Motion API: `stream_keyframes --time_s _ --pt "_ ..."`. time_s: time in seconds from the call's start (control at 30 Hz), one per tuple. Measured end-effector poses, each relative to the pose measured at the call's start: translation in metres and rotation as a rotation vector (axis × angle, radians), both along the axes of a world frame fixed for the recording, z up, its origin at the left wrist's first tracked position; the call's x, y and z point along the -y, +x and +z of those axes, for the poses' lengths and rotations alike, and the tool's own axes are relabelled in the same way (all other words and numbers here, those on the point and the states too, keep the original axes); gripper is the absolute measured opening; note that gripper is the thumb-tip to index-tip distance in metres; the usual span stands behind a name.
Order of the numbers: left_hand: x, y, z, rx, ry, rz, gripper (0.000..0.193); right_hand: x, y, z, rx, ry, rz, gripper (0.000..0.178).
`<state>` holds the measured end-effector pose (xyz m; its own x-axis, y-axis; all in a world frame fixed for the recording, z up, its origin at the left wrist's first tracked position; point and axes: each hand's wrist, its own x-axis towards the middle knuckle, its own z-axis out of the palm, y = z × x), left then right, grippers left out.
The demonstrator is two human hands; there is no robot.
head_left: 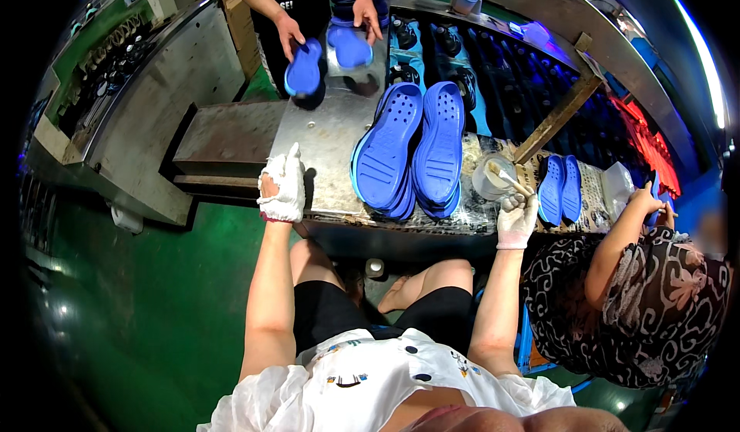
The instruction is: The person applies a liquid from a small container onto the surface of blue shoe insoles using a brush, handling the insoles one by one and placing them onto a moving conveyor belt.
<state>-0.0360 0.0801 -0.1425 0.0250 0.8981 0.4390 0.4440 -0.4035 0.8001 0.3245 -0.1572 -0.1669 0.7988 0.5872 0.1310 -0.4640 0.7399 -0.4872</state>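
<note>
My left hand [284, 188], in a white glove, is at the left edge of the metal table with its fingers stretched out and nothing in it. My right hand [516, 220], also gloved, closes around the handle of a small brush [510, 179]. The brush's far end rests in a translucent cup [487, 186] at the table's front. Between my hands stand two stacks of blue shoe soles with holes near the toe, a left stack [389, 151] and a right stack [439, 143], lying side by side. Neither hand touches them.
Across the metal table [320, 139], a person's hands hold a blue sole [304, 68] and reach over another [351, 47]. Black-and-blue shoe uppers [462, 85] lie behind the stacks. A wooden bar [559, 120] slants beyond the cup. Right, another person works beside a pair of soles [561, 189].
</note>
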Motion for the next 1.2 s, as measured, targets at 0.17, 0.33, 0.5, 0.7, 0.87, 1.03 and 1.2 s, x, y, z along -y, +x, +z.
stream_keyframes --time_s 0.17,0.33,0.5,0.7,0.87,1.03,1.2 --pt "0.0 -0.002 0.006 -0.092 -0.067 0.035 0.034 -0.001 0.0 0.003 -0.029 -0.016 -0.035 0.023" --pt "0.015 0.01 0.03 -0.555 0.505 -0.076 0.052 -0.003 0.0 0.007 -0.05 -0.02 -0.04 0.023" --pt "-0.015 0.053 0.023 -0.886 0.526 -0.203 0.065 -0.004 -0.002 0.011 -0.038 -0.016 -0.03 0.022" --pt "-0.023 0.071 0.045 -0.946 0.296 -0.292 0.035 -0.002 -0.001 0.01 -0.012 0.006 0.008 0.023" --pt "-0.047 0.033 0.038 -0.73 0.223 -0.343 0.026 -0.006 0.0 0.009 -0.015 -0.02 -0.009 0.021" --pt "-0.011 0.017 0.039 -0.649 0.38 -0.493 0.024 -0.003 0.004 0.006 -0.026 -0.006 -0.002 0.021" --pt "-0.001 0.001 0.046 -0.198 0.112 -0.228 0.052 -0.003 0.002 0.01 -0.051 -0.022 -0.011 0.02"
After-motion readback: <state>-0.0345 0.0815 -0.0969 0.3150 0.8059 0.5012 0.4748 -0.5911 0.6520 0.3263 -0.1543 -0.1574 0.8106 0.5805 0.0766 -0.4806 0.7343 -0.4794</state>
